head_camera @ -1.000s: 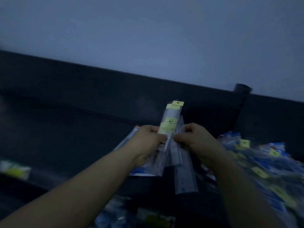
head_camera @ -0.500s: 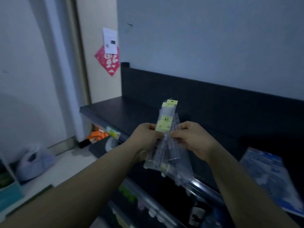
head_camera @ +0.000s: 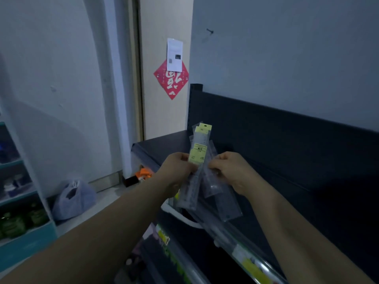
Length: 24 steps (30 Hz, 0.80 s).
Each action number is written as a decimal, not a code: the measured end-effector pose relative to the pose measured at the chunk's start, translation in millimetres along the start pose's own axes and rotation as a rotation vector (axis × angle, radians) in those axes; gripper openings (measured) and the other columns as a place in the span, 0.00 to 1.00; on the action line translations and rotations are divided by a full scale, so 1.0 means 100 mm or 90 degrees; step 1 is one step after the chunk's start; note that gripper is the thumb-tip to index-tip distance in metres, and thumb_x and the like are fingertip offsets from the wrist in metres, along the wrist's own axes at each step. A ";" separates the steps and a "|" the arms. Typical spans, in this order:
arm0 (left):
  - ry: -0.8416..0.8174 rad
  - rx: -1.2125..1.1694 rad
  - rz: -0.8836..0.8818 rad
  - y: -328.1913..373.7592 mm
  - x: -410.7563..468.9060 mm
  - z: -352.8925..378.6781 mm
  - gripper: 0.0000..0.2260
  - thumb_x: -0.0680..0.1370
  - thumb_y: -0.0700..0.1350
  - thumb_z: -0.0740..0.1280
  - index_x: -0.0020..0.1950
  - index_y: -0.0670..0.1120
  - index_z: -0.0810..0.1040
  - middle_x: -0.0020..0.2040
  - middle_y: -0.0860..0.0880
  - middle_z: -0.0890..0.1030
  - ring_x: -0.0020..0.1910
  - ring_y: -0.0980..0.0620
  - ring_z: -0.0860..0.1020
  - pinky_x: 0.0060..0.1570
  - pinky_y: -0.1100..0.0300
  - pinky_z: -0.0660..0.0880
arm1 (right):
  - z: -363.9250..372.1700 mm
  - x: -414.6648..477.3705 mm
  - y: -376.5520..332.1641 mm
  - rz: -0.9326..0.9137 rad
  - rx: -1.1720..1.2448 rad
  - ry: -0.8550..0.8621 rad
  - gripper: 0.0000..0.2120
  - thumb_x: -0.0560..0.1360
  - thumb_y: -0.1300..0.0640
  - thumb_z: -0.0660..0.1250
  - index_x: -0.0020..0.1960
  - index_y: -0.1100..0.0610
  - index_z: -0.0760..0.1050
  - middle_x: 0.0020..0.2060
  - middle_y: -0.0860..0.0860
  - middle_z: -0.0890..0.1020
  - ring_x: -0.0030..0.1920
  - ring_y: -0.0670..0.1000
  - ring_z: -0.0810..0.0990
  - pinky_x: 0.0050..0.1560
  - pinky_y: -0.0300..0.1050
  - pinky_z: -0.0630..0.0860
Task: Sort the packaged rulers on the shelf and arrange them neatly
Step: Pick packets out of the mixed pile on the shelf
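Dim room, view down over two bare forearms. Held up above the left end of a dark, flat-topped shelf (head_camera: 164,143): a small fan of clear plastic ruler packets with pale yellow header cards (head_camera: 198,160), upright and slightly tilted, tops overlapping, lower ends splayed apart. Left hand (head_camera: 176,171) closed around the left-most packets, thumb pressed on the front just below the yellow label. Right hand (head_camera: 231,171) pinching the right-hand clear packets between thumb and fingers, knuckles curled. Hands close together, nearly touching across the packets. Behind: dark back panel (head_camera: 287,128) of the shelf against a grey wall. On the beige door beyond, a red diamond-shaped paper decoration (head_camera: 171,83) with a white paper slip (head_camera: 174,55) overlapping its top corner. On the floor to the left, a pale knotted plastic bag (head_camera: 73,198).
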State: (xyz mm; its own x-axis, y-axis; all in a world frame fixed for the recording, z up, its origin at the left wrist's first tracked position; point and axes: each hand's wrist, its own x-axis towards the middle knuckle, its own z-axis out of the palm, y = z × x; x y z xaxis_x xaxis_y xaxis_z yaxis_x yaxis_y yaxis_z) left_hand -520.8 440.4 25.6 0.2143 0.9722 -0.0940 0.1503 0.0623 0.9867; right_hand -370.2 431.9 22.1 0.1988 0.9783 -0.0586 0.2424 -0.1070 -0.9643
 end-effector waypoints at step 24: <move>-0.072 0.138 -0.061 -0.36 2.84 -0.78 0.13 0.72 0.29 0.62 0.52 0.35 0.81 0.49 0.38 0.83 0.46 0.42 0.80 0.46 0.51 0.79 | 0.89 2.43 0.25 0.107 -0.053 0.185 0.04 0.66 0.70 0.65 0.37 0.63 0.74 0.34 0.61 0.76 0.35 0.52 0.73 0.35 0.43 0.68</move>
State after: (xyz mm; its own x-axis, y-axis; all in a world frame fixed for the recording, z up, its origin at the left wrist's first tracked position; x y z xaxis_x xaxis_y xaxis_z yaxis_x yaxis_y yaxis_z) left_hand -540.9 732.0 -26.5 0.2945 0.9318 -0.2123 0.3760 0.0913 0.9221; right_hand -400.8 683.0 -39.0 0.5023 0.8552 -0.1277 0.2578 -0.2890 -0.9220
